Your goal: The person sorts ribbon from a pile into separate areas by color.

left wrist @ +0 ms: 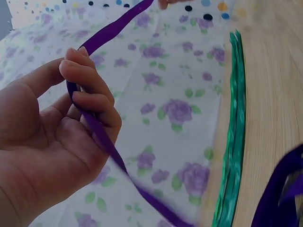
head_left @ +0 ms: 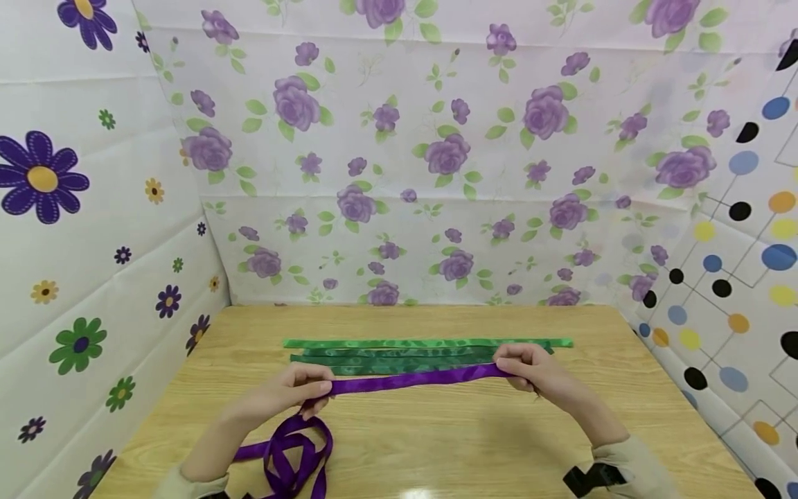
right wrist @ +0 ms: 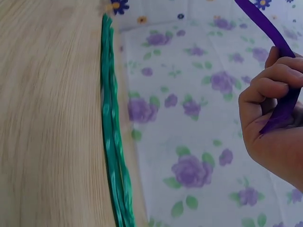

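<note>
A purple ribbon (head_left: 418, 380) stretches nearly level between my two hands, above the table. My left hand (head_left: 299, 388) pinches it between thumb and fingers; in the left wrist view the ribbon (left wrist: 111, 35) runs behind the curled fingers and hangs down past the palm. The rest of it lies in a loose heap (head_left: 293, 454) on the table below that hand. My right hand (head_left: 530, 367) grips the ribbon close to its end, and in the right wrist view the short cut end (right wrist: 284, 109) lies across the palm.
Several green ribbons lie side by side across the wooden table (head_left: 474, 443) behind the purple one: a bright green strip (head_left: 374, 344) farthest back, darker green strips (head_left: 380, 360) in front. A flowered cloth (head_left: 399, 173) hangs behind; patterned cloths flank both sides.
</note>
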The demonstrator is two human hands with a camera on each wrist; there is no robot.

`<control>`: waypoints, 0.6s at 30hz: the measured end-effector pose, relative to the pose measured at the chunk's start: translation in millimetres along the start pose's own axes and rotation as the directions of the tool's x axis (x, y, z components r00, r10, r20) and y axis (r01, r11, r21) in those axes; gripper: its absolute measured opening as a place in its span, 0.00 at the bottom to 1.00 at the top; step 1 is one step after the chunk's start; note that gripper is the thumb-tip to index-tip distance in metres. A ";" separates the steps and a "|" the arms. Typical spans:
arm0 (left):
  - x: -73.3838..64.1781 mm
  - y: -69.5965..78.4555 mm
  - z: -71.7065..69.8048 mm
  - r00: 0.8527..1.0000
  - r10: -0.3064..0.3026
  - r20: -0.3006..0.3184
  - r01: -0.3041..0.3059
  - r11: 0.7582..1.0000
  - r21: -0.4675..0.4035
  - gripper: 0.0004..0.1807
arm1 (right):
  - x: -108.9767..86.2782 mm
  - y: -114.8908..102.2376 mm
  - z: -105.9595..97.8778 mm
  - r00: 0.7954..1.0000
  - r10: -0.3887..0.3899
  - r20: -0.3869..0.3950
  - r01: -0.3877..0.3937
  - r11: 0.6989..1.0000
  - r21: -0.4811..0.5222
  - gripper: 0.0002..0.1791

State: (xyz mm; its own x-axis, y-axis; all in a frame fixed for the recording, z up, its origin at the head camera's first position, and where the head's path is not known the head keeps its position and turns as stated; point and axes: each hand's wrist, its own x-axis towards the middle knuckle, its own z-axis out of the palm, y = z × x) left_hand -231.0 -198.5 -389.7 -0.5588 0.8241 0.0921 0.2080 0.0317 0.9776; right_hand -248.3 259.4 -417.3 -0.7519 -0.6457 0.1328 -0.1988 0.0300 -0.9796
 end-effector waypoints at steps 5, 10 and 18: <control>-4.9 -11.6 -19.4 0.993 -0.105 -0.045 0.108 0.991 0.079 0.17 | -5.1 12.4 -20.3 1.000 0.007 -0.023 -0.010 0.993 -0.120 0.12; -13.4 -25.3 -33.1 0.968 -0.220 -0.117 0.238 0.957 0.167 0.15 | -11.2 29.6 -38.6 0.990 0.090 -0.105 -0.111 0.970 -0.217 0.14; -20.6 -49.2 -49.9 0.919 -0.295 -0.262 0.364 0.889 0.278 0.14 | -15.6 52.8 -58.0 0.956 0.231 -0.180 -0.273 0.923 -0.270 0.17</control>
State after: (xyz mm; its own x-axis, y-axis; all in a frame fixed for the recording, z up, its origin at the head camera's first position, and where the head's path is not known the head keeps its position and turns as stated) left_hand -269.9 -245.2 -430.3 -0.7855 0.5995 -0.1539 0.2040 0.4855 0.8501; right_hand -283.5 315.3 -462.4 -0.8779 -0.4734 -0.0718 -0.1477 0.4105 -0.8998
